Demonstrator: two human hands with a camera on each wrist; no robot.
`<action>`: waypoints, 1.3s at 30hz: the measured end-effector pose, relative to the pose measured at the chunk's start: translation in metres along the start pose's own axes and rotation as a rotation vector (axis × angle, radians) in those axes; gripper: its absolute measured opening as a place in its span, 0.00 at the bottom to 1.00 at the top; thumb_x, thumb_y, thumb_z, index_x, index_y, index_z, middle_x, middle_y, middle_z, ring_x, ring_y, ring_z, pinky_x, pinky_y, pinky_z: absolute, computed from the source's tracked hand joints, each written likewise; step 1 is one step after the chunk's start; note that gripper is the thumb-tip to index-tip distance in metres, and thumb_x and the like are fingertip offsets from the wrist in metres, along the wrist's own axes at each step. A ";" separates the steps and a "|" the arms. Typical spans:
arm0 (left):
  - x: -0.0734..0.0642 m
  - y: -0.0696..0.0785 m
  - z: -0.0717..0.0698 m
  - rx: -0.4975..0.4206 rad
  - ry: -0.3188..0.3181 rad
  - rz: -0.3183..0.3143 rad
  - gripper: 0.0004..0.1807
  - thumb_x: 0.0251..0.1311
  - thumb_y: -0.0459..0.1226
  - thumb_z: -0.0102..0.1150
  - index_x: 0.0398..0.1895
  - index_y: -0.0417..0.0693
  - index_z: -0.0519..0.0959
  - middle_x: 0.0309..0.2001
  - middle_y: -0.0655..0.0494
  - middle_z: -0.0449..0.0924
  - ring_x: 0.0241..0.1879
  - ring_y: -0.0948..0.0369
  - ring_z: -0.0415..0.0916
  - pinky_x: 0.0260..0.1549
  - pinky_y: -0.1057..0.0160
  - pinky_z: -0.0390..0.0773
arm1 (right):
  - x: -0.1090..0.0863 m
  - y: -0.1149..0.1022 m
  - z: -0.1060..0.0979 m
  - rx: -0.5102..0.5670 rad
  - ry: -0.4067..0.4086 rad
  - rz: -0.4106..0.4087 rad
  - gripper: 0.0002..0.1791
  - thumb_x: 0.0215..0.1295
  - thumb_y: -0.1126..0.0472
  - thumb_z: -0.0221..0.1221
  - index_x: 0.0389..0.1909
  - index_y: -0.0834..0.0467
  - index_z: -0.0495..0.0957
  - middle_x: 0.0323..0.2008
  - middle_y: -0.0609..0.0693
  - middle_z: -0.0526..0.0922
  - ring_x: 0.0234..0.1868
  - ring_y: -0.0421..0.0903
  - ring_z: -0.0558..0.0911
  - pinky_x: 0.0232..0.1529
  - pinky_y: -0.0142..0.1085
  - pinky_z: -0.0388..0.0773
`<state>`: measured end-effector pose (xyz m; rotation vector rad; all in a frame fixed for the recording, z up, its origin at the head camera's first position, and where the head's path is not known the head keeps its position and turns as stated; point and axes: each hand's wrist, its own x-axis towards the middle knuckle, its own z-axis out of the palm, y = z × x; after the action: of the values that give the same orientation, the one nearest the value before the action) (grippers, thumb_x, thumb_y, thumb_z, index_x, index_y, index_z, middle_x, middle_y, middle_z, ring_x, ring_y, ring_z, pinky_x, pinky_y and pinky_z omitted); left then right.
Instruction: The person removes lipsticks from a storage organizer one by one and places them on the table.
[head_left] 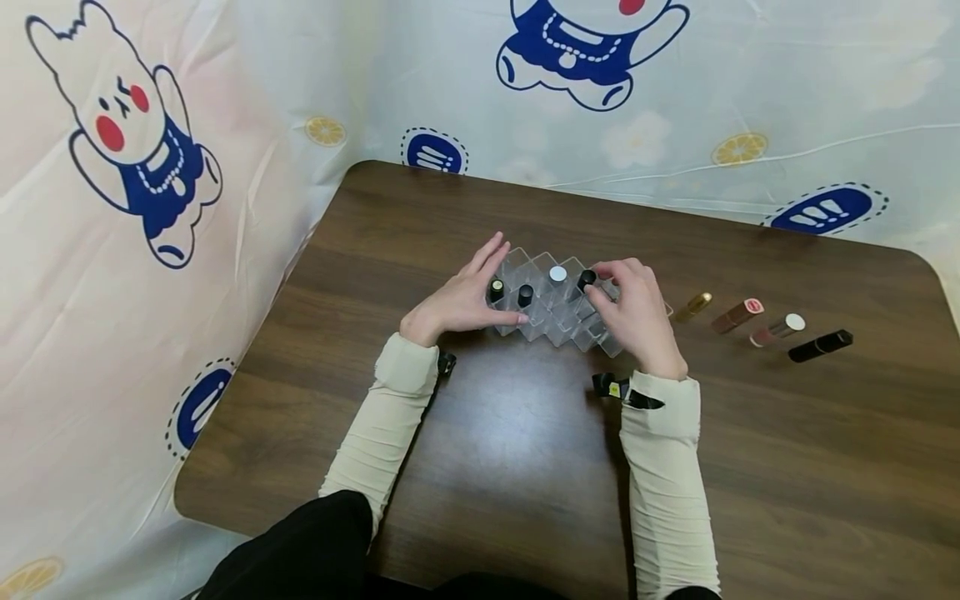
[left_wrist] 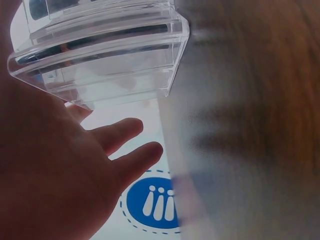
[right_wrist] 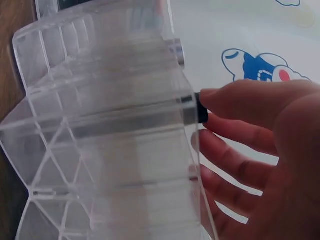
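Note:
A clear plastic lipstick organizer (head_left: 551,321) with diamond-shaped compartments stands on the wooden table. My right hand (head_left: 637,312) pinches the top of a black-capped lipstick tube (head_left: 587,279) between thumb and forefinger; its body shows inside a compartment in the right wrist view. Around the organizer's left end, my left hand (head_left: 465,300) is spread with straight fingers, thumb along the front edge and fingers toward the back. Beside it, two black tubes, one with a pale-marked top (head_left: 497,289) and one plain black (head_left: 525,295), stand in compartments. A white-capped tube (head_left: 557,273) stands farther back.
Right of the organizer, a gold tube (head_left: 693,307), a brownish-pink lipstick (head_left: 738,317), a pink tube with a silvery-white cap (head_left: 777,330) and a black tube (head_left: 821,346) form a row on the table (head_left: 517,500). Patterned curtains (head_left: 442,75) border the back and left.

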<state>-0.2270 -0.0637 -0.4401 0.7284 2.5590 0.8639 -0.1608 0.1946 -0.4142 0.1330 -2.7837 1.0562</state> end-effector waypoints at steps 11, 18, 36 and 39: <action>0.001 -0.001 0.001 -0.009 0.012 0.015 0.63 0.47 0.64 0.66 0.78 0.55 0.39 0.78 0.67 0.26 0.77 0.56 0.39 0.69 0.41 0.56 | 0.005 -0.004 0.006 -0.040 0.019 0.029 0.17 0.64 0.60 0.60 0.50 0.66 0.78 0.46 0.61 0.78 0.51 0.59 0.71 0.48 0.50 0.68; 0.001 -0.001 0.001 -0.009 0.009 0.017 0.63 0.47 0.64 0.66 0.78 0.55 0.39 0.78 0.65 0.26 0.77 0.56 0.40 0.69 0.41 0.56 | 0.007 -0.005 0.008 -0.067 0.016 0.043 0.18 0.63 0.60 0.61 0.51 0.66 0.78 0.46 0.61 0.79 0.50 0.58 0.71 0.48 0.50 0.69; 0.001 -0.002 0.002 -0.014 0.007 0.011 0.63 0.47 0.64 0.66 0.78 0.56 0.38 0.78 0.65 0.25 0.77 0.55 0.40 0.69 0.40 0.56 | 0.008 -0.005 0.012 -0.095 0.006 0.067 0.17 0.64 0.58 0.60 0.50 0.64 0.79 0.47 0.60 0.78 0.50 0.58 0.71 0.47 0.50 0.70; 0.002 -0.002 0.002 -0.017 0.007 0.010 0.63 0.47 0.64 0.66 0.78 0.56 0.38 0.78 0.65 0.26 0.77 0.55 0.41 0.68 0.40 0.57 | 0.008 -0.005 0.013 -0.097 0.009 0.068 0.17 0.64 0.58 0.61 0.49 0.64 0.79 0.47 0.60 0.78 0.50 0.58 0.71 0.47 0.50 0.70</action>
<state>-0.2285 -0.0633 -0.4432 0.7355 2.5532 0.8918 -0.1697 0.1820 -0.4184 0.0217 -2.8434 0.9308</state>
